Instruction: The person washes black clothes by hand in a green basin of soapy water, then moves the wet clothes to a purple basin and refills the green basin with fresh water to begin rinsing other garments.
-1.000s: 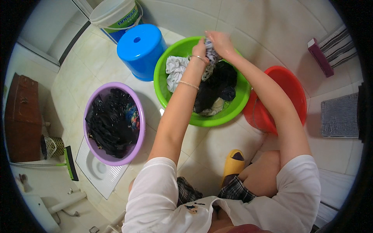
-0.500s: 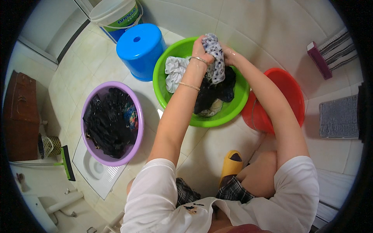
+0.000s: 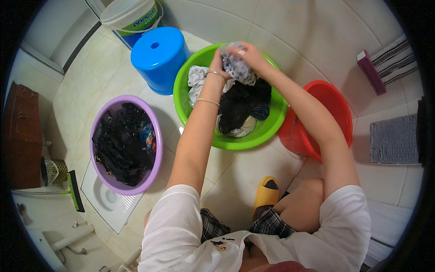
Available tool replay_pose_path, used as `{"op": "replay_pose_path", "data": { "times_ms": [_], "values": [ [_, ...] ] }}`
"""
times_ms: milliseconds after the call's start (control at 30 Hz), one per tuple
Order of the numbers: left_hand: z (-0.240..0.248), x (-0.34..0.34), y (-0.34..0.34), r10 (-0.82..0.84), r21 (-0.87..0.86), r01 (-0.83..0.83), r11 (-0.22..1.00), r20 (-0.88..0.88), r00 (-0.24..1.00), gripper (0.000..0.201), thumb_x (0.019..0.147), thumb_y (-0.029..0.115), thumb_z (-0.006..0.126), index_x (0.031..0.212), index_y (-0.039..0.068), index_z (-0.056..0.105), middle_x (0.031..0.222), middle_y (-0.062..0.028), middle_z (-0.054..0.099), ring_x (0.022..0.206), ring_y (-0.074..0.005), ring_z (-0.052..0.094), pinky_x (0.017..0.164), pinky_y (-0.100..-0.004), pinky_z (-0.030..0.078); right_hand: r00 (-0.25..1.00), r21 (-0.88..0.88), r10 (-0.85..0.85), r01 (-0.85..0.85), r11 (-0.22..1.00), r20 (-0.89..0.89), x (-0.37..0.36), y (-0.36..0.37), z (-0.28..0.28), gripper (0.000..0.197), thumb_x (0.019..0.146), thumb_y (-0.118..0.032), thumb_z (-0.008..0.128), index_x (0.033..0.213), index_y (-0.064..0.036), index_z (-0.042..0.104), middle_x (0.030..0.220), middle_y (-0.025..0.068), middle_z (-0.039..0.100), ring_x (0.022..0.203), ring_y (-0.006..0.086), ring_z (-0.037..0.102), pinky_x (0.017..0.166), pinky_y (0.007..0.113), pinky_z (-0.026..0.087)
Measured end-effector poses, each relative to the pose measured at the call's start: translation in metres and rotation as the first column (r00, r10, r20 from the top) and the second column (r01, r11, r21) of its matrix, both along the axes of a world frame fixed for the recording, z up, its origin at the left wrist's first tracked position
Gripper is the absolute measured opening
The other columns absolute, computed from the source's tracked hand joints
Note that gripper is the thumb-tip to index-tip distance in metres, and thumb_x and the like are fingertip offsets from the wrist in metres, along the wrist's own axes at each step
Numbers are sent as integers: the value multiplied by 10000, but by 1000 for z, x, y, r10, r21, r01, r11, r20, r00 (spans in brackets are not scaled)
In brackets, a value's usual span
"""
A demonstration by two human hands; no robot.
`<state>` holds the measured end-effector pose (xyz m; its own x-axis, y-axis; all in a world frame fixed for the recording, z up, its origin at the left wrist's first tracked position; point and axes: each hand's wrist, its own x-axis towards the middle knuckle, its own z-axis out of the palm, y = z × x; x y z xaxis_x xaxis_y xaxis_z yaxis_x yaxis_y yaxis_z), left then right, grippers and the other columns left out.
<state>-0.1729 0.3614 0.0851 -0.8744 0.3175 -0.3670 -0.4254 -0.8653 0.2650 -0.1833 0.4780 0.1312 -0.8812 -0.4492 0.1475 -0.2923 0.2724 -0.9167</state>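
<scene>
Both my hands are on a wet white cloth with dark spots (image 3: 239, 71), bunched above the far side of a green basin (image 3: 277, 115). My left hand (image 3: 218, 65), bracelets on its arm, grips the cloth from the left. Over the top right of the bundle curls my right hand (image 3: 252, 55), its fingers slightly blurred. In the basin below lie black clothes (image 3: 244, 103), a white garment (image 3: 196, 78) at the left and a pale patterned piece (image 3: 244, 128) near the front.
Left of me, a purple basin (image 3: 159, 149) of dark wet clothes partly covers a squat toilet (image 3: 107, 199). A blue upturned tub (image 3: 161, 56) and a white bucket (image 3: 129, 18) stand at the far left. A red bucket (image 3: 337, 113) touches the wall side, right of the green basin.
The spotted cloth has been gathered from a hanging length into a tighter bundle. My right hand has shifted left and up over it, and my left hand has moved slightly left.
</scene>
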Motion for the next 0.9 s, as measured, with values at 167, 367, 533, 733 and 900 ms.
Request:
{"op": "replay_pose_path", "data": {
  "times_ms": [167, 367, 533, 733, 900],
  "values": [
    [-18, -4, 11, 24, -35, -27, 999, -90, 996, 313, 809, 317, 399, 1017, 122, 528, 1045, -79, 537, 946, -222, 502, 832, -358, 387, 867, 448, 56, 199, 872, -496, 14, -10, -3, 379, 782, -384, 469, 705, -28, 574, 748, 201, 561, 660, 348, 556, 630, 409, 439],
    [3, -7, 35, -46, -270, 27, 962, -63, 997, 410, 798, 423, 414, 1055, 114, 495, 1058, -128, 519, 970, -286, 480, 807, -512, 365, 766, 458, -112, 487, 744, -633, -47, 47, -27, 377, 798, -372, 420, 793, -42, 603, 746, 159, 591, 684, 330, 563, 641, 399, 438],
    [16, 5, 7, -158, -210, 257, 943, 397, 904, 504, 796, 515, 360, 1109, 127, 437, 1164, -123, 415, 1113, -406, 307, 749, -721, 219, 953, 412, -194, 277, 868, -233, -22, 13, 23, 420, 806, -417, 431, 847, -36, 601, 754, 108, 600, 711, 224, 571, 635, 328, 426],
    [0, -4, 0, -144, -214, 81, 973, -294, 945, 408, 860, 411, 314, 1089, 87, 410, 1013, -130, 504, 954, -299, 496, 782, -564, 392, 935, 20, 261, -273, 962, 242, -21, 20, 21, 231, 773, -251, 570, 830, -28, 589, 759, 29, 557, 683, 95, 501, 626, 222, 399],
    [9, -4, 7, -53, -293, -18, 956, -235, 971, 448, 865, 448, 282, 1017, 59, 446, 979, -110, 522, 876, -261, 519, 785, -474, 412, 954, 283, 226, -276, 918, 197, -18, 29, 11, 302, 710, -269, 634, 889, -34, 574, 779, 35, 566, 707, 125, 529, 634, 274, 413]
  ]
}}
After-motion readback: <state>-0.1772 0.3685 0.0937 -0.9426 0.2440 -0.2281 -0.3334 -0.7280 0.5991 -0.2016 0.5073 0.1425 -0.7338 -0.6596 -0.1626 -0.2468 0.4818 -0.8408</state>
